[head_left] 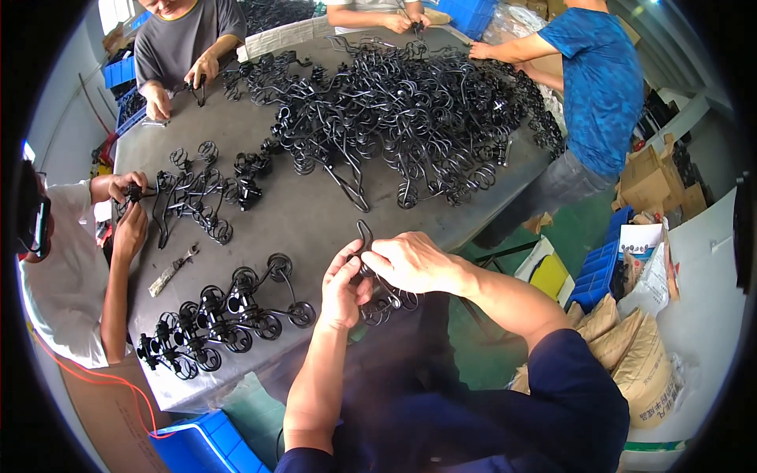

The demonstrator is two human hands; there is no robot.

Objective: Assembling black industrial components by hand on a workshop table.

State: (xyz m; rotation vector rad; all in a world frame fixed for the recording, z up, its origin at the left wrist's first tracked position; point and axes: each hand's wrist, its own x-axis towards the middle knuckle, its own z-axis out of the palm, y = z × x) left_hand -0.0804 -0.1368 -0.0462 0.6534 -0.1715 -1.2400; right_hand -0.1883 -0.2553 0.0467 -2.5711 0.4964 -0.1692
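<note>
My left hand (341, 293) and my right hand (412, 262) meet at the table's near edge, both closed on one black coiled-wire part (363, 231). A narrow bent loop of the part sticks up above my fingers, and its round coils hang below them. My fingers hide the middle of the part. Left of my hands, a row of similar black wire parts with round coils (236, 307) lies lined up near the table's front edge. A tool with a wrapped handle (169, 273) rests beyond that row.
A large heap of black wire parts (402, 110) covers the far table (315, 209); a smaller group (197, 189) lies at left. Several people work around the table. Blue bins (595, 272), cartons (650, 181) and sacks (635, 355) stand at right, another blue bin (206, 445) at lower left.
</note>
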